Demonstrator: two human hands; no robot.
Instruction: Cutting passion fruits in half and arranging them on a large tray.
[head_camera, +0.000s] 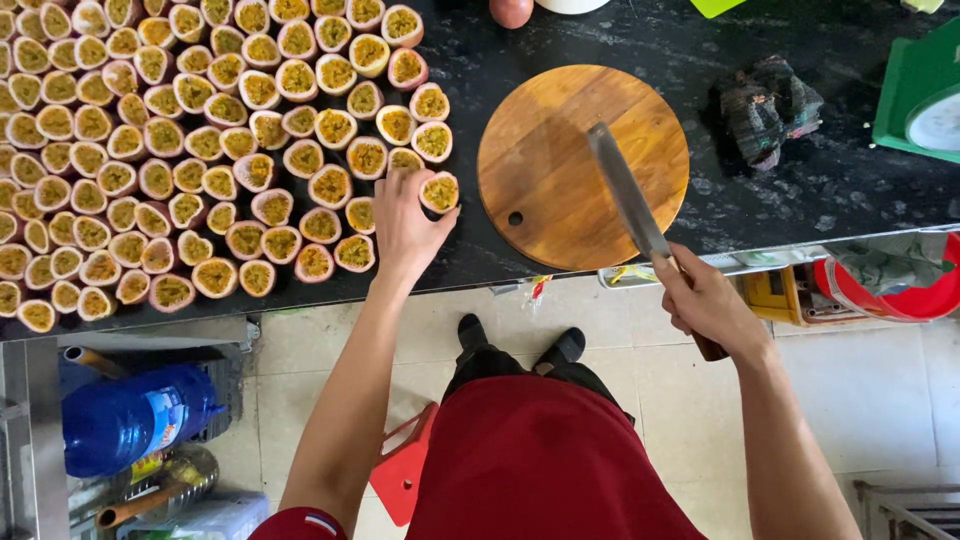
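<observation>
Head view looks straight down on a long dark counter (800, 190), black with pale marbling, that runs across the top of the scene; below its front edge lies a floor of pale tiles (860, 390). The person stands at the counter in a red apron (540, 470), dark shoes showing above it, with a small red stool (405, 470) just beside their left leg.

Most of the counter's left half is covered by rows of halved passion fruit (150, 130), cut faces up, yellow pulp inside purplish rinds, packed touching one another. To the right of them sits a round wooden cutting board (560, 140) with a small hole near its edge. Further right lies a crumpled dark rag (770, 105), and at the counter's far right stands a green scale (915, 95), partly cut off by the frame.

Under the counter on the left lie a large blue water bottle (130, 415) on its side and some clear bottles. On the right, below the counter edge, a red tub (890, 285) holds a grey-green cloth.

The left hand (405, 225) rests at the right edge of the fruit rows, its fingers slightly spread, thumb and fingertips closing on one passion fruit half (440, 192) that sits between the rows and the board. The right hand (705, 300) is wrapped tight around the handle of a knife (625, 190), whose long grey blade slants up over the cutting board.
</observation>
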